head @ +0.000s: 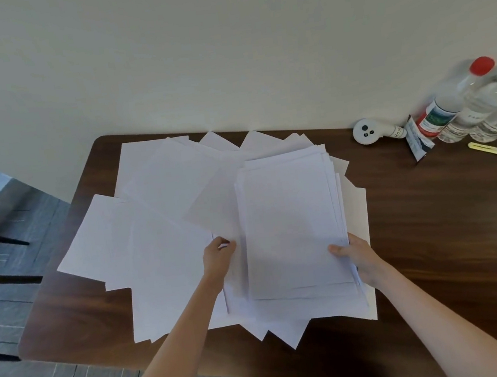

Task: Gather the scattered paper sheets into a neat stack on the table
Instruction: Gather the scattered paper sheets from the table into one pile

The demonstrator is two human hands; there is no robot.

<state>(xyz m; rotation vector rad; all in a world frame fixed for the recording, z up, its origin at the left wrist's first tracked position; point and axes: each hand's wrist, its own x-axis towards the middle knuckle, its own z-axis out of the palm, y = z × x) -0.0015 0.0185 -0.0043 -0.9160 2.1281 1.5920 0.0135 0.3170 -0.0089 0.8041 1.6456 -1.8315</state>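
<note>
**Sheets** (140,240): white and loose, fanned at odd angles to the left of the stack and behind it. Many overlap and some run under it. None of these is gathered yet.

**Left hand** (218,255): just left of the stack, by its near edge. The fingers are curled and pinch the edge of one sheet, apparently to draw it across onto the pile.

**Stack** (293,223): a partly squared pile lying on top of the spread. Its far and right edges are still ragged. It looks like the collecting point, with much paper still outside it.

**Right hand** (355,256): at the stack's near right corner. The thumb lies on top and the fingers are hidden beneath, gripping the pile. This probably steadies it while the other hand feeds it.

**Table** (435,227): dark wood, showing bare to the right of the stack.

**White disc** (365,131), **tube** (419,140), **bottles** (467,105), **yellow clip** (492,150): grouped well to the right of the stack and beyond it, clear of the paper.
</note>
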